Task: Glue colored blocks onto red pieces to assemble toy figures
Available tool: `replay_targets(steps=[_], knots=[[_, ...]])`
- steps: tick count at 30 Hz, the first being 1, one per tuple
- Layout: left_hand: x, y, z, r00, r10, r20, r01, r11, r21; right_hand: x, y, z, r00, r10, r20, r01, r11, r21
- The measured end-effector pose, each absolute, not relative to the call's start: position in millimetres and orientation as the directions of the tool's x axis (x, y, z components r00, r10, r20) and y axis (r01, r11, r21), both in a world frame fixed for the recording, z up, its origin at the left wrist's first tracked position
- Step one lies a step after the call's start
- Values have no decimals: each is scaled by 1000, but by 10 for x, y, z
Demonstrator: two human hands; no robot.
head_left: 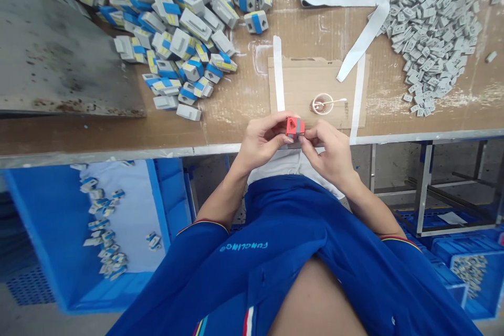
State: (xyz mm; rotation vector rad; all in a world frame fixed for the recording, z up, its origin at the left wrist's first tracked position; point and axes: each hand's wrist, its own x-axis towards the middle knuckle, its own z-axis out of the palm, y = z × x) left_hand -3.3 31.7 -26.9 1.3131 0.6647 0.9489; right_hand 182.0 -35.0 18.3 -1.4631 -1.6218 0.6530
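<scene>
Both hands pinch the little red block above the tabletop's edge, mid-handling; working it needs a steady two-sided grip.

Single view, head-worn: looks forward and steeply down over wearer's blue shirt onto near side of table, hands close, near centre.

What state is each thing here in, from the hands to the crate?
Left hand, gripping
Right hand, fingertips pinched together
Red block, held between both hands
Small cup, open
Cotton swab, sticking out over the rim
Grey-white blocks, loosely heaped
Small grey parts, heaped, a few scattered
Blue crate, open, partly filled
</scene>
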Motion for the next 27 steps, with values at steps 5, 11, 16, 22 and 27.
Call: replay_targets(steps=[5,11,16,22,27], knots=[[-30,355,-261,530,845,75,-218,50,975,1902,-315,263,28,991,129,506,98,-857],[-48,346,-246,508,859,60,-199,50,979,1797,-288,245,71,996,55,477,14,-879],[-59,353,-245,494,864,101,-206,3,979,1734,-312,199,95,991,91,473,35,-880],[-32,344,-277,492,855,162,-237,-47,970,1774,-368,255,94,985,142,508,75,-858],[-16,312,-309,523,845,110,-229,16,973,1829,-388,310,83,987,140,528,76,-846]])
